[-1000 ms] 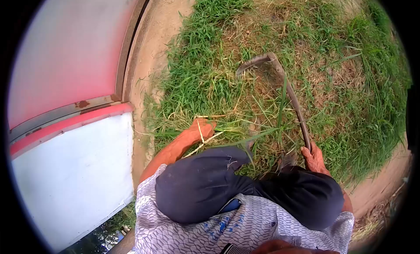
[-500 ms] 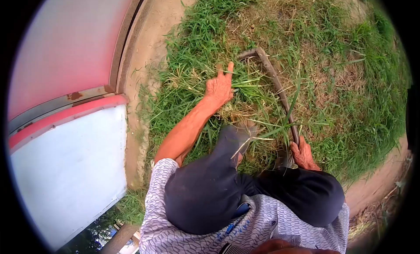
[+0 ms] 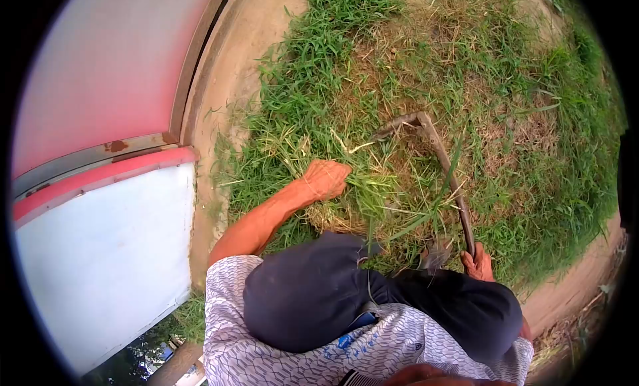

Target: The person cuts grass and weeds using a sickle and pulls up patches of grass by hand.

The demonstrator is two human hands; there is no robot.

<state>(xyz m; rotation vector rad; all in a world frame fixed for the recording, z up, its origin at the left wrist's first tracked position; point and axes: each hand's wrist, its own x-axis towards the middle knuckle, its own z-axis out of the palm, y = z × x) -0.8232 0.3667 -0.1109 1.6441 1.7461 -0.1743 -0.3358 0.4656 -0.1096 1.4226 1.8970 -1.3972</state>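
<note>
My left hand (image 3: 326, 180) is closed around a bunch of cut-looking green grass (image 3: 373, 188), whose blades stick out to the right of the fist. Low on the right, my right hand (image 3: 478, 263) grips the end of a sickle (image 3: 440, 150) by its long wooden handle. The handle runs up and slightly left from that hand. At its top the dark blade bends left and lies close to the ground, its tip above and to the right of my left hand. Long loose blades cross in front of my knees.
Standing grass (image 3: 306, 60) grows along the left side, beside a bare dirt strip (image 3: 249, 60). A red and white panel wall (image 3: 106, 246) borders it. Dry, trimmed ground (image 3: 519, 120) lies to the right. My bent knees (image 3: 299, 293) are close below the hands.
My left hand has drawn down and closed from two outstretched fingers into a fist around grass. The sickle and my right hand have shifted down and to the right.
</note>
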